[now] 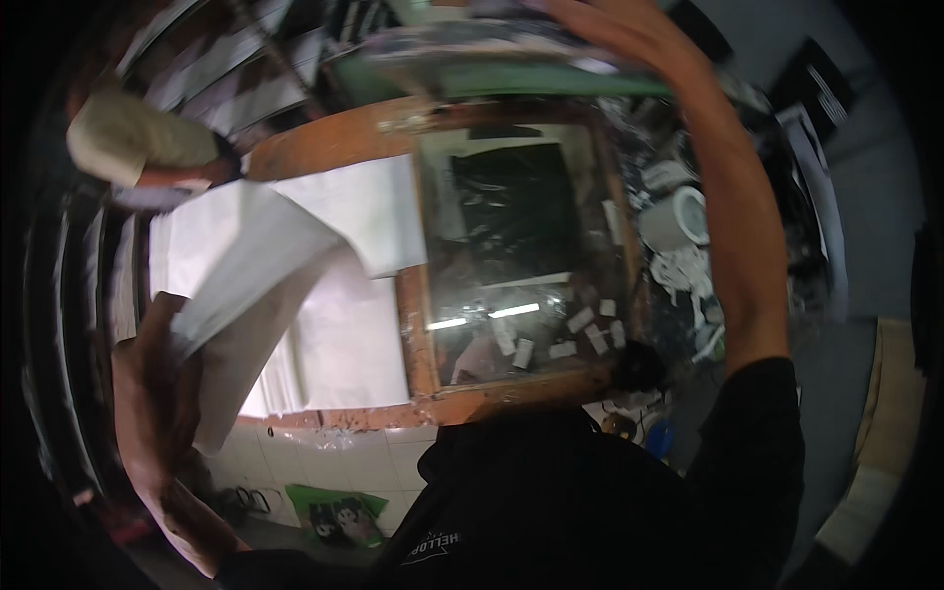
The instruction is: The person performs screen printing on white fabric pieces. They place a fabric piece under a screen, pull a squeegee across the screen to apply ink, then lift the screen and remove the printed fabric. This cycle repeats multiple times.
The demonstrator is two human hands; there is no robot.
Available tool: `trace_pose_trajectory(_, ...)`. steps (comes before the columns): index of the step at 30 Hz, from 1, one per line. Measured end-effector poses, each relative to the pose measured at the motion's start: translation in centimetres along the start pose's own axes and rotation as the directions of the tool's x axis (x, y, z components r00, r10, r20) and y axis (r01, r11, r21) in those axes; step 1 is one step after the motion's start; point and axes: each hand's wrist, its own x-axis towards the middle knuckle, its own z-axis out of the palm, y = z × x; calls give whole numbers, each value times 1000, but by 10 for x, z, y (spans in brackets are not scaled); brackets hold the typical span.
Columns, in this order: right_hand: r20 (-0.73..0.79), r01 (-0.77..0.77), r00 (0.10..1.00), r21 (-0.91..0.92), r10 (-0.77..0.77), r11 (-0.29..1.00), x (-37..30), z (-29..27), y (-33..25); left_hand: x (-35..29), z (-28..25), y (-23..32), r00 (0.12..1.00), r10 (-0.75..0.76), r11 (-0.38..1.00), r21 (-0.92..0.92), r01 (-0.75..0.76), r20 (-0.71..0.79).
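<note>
Gripping a white sheet (258, 261) by its outer end, my left hand (157, 364) is well left of the glass pane (447, 300), fingers closed on the paper. The sheet is lifted and bent, its far part curling toward the pane, above the white paper pile (349, 359) just left of it. My right arm stretches past the pane's right side to the green bar (511, 74) beyond its far edge; my right hand (600, 25) is there, blurred and cut off at the top — I cannot tell whether it grasps anything. A black sheet (516, 211) shows within the pane's outline, with small paper scraps (562, 350) nearer me. Right of the pane are a white tub (674, 221) and, just beside it, crumpled white paper (678, 270).
</note>
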Motion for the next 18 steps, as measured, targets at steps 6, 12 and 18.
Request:
trace_pose_trajectory(6, -18, 94, 996, 99, -92, 991, 10, -37, 23, 95, 130, 54, 988, -145, 694, -707, 136, 48)
trace_pose_trajectory(12, -33, 179, 984, 235, -177, 955, 9, -40, 6, 105, 414, 17, 914, -253, 51, -939, 340, 317)
trace_pose_trajectory(18, -20, 177, 984, 176, -177, 968, 9, -36, 15, 102, 440, 8, 899, -216, 355, -827, 436, 382)
